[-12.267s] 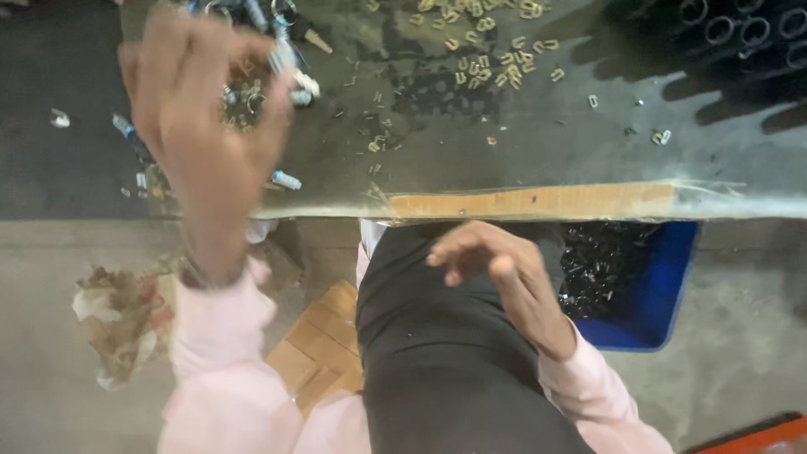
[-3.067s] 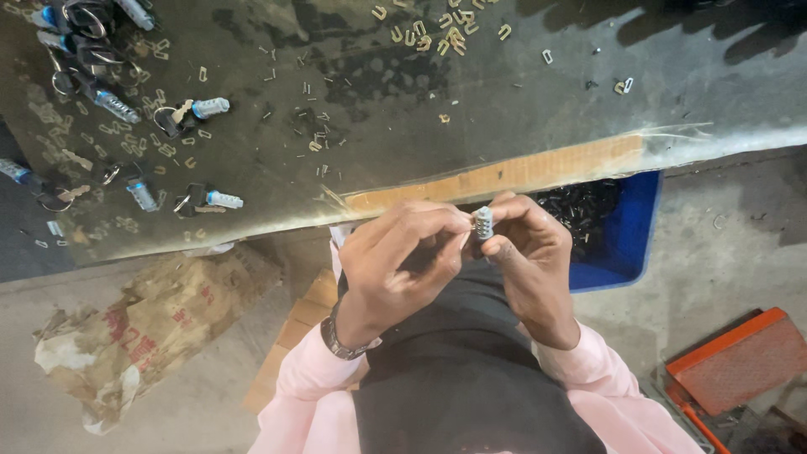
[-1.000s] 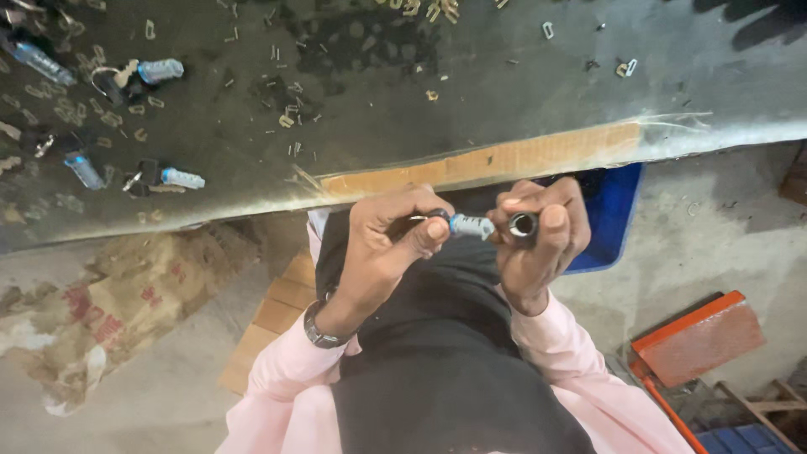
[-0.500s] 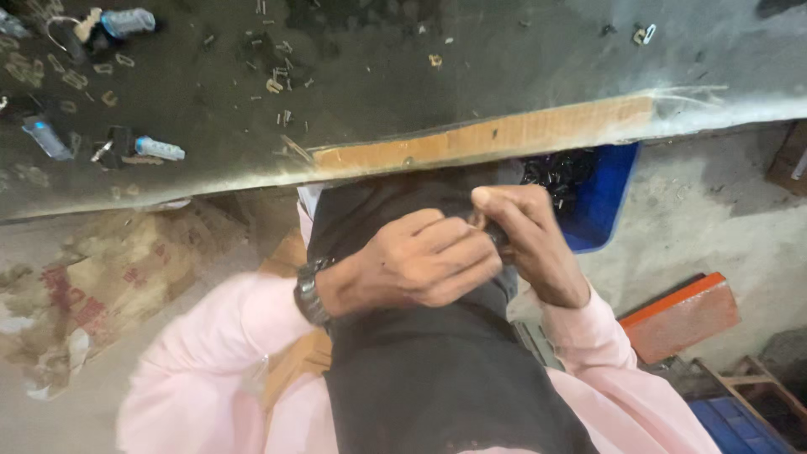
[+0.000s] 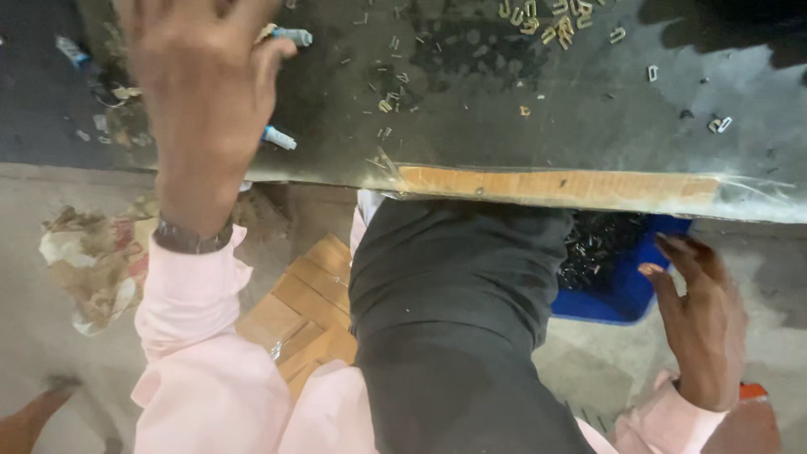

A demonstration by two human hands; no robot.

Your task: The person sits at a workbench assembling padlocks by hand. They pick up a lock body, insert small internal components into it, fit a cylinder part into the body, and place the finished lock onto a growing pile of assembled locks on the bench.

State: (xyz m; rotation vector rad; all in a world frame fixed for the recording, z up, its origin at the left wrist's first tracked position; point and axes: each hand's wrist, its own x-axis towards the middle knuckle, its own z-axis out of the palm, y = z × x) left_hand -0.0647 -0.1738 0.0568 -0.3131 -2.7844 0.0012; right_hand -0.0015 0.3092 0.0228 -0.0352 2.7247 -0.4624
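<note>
The worktable (image 5: 504,109) has a dark, glossy, scuffed top with a bare wooden edge strip (image 5: 555,185). The blue bin (image 5: 618,294) looks plastic; the pink sleeve (image 5: 197,336) is soft cloth.

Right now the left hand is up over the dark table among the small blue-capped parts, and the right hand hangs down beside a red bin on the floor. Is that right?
Not quite: the bin is blue, not red, as the head view shows. The rest holds: the left hand is up over the dark table near the small blue-capped parts, and the right hand hangs beside the bin.
</note>
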